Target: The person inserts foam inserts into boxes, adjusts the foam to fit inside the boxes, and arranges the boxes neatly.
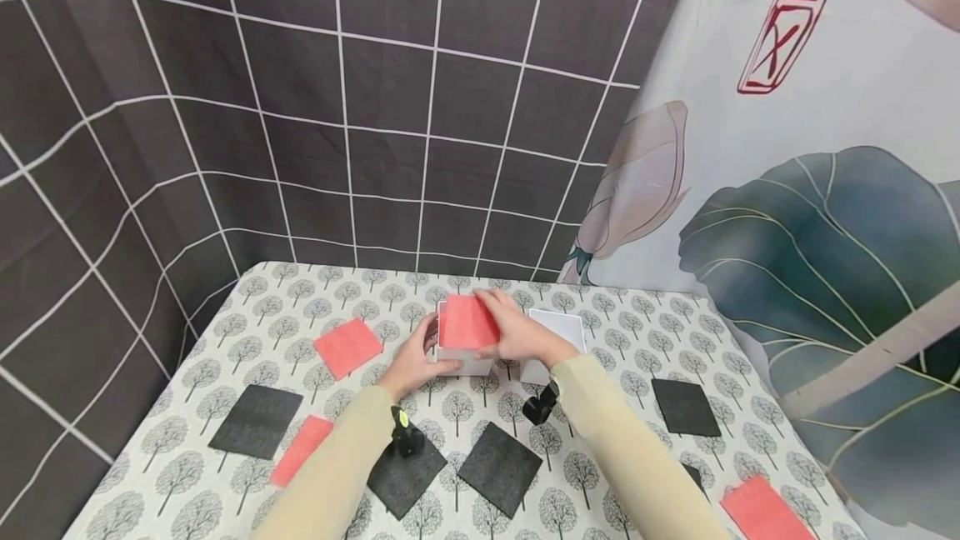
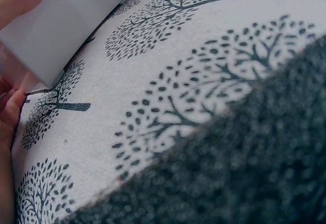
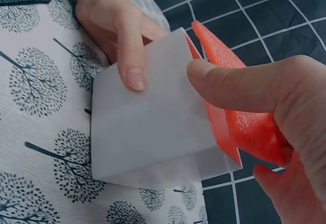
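Near the table's (image 1: 630,332) far edge: white box (image 1: 465,363), gripped by left hand (image 1: 412,362); red sheet (image 1: 467,322) (at the opening), gripped by right hand (image 1: 519,332).

Red sheet (image 1: 467,321) obstructs box (image 1: 474,363) mouth; gap toward white container (image 1: 564,325) seemingly narrow.

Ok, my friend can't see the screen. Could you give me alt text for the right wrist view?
A person's left hand grips an open white box while the right hand holds a red piece at its opening. A tree-print cloth lies beneath, with a dark backdrop of pale grid lines behind.
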`<state>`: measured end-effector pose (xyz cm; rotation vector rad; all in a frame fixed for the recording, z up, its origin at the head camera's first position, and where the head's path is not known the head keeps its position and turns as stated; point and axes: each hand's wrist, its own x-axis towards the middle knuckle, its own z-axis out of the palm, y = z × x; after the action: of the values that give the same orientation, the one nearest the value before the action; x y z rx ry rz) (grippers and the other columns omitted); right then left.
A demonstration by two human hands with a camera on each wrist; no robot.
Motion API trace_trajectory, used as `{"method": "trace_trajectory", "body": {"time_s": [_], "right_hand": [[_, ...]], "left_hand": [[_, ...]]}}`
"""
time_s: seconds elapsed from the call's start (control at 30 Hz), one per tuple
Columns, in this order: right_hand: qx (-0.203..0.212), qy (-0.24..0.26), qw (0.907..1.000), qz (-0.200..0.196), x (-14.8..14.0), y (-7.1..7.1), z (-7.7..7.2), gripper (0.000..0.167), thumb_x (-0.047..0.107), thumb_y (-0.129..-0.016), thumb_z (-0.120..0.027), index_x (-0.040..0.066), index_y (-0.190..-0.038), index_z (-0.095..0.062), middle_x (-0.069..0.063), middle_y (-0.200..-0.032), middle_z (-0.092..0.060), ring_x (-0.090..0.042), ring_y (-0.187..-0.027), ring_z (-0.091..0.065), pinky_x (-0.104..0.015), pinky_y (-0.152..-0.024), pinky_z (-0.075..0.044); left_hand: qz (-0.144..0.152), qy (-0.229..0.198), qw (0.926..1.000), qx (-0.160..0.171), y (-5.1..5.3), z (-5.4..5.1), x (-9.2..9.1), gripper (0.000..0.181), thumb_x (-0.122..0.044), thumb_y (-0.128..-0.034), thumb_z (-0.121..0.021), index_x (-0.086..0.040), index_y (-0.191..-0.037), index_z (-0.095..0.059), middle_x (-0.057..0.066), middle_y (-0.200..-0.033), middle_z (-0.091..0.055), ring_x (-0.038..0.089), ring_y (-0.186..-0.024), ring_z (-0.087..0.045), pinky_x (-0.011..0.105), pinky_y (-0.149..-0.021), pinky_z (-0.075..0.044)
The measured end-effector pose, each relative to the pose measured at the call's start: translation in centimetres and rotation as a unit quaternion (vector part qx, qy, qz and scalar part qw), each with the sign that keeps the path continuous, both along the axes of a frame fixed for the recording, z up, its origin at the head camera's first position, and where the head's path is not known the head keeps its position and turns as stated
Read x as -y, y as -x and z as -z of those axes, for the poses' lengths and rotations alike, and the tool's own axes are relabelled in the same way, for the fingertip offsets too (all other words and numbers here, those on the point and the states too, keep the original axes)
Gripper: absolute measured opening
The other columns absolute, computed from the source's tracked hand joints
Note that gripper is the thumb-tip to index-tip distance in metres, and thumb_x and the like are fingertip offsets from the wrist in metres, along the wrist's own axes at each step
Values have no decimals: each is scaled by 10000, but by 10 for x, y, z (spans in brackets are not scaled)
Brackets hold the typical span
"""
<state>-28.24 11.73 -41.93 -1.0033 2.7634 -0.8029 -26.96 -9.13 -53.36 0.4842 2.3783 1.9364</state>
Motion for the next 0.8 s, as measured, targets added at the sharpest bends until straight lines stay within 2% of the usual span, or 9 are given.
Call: {"method": "trace_trajectory", "body": {"time_s": [0.17,0.4,0.57,0.73,0.8], "right_hand": [[57,-178,9998,25,4,7,-2,1043,213,-635,-844,1,-1448,-227,-128,-1324,-398,-242,-1166,-407,-429,-956,-429],[95,-412,9991,77,6,13,-2,1031,302,-643,-841,8,-1442,-260,-129,-1309,-425,-241,-1145,-434,-433,-955,-426],[334,-362,9988,71,5,17,4,1025,293,-646,-837,19,-1448,-261,-151,-1408,-365,-274,-1227,-394,-454,-996,-389],[555,-175,9983,-12,4,21,9,1025,263,-635,-843,33,-1451,-267,-156,-1467,-294,-296,-1293,-342,-469,-1037,-338],[650,-136,9978,-46,4,21,10,1014,253,-637,-840,31,-1448,-274,-155,-1479,-273,-302,-1313,-316,-468,-1052,-315]], "left_hand": [[-15,1,10000,-35,0,0,1,1085,-401,-638,-823,-105,-1471,-193,89,-1449,-353,251,-1274,-403,422,-1036,-343],[-26,54,10000,-51,0,-1,0,1074,-393,-637,-830,-97,-1465,-214,115,-1439,-364,257,-1267,-412,404,-1036,-347],[-57,87,9999,-20,-4,-6,-1,1047,-341,-656,-829,-96,-1465,-212,117,-1433,-370,255,-1267,-411,396,-1036,-348],[-96,97,9999,-54,-4,-7,-2,1037,-343,-657,-829,-96,-1462,-223,119,-1428,-377,263,-1258,-421,401,-1026,-362],[-82,93,9999,-79,-2,-4,-1,1046,-369,-645,-831,-103,-1459,-230,105,-1426,-382,252,-1255,-425,399,-1023,-367]]}}
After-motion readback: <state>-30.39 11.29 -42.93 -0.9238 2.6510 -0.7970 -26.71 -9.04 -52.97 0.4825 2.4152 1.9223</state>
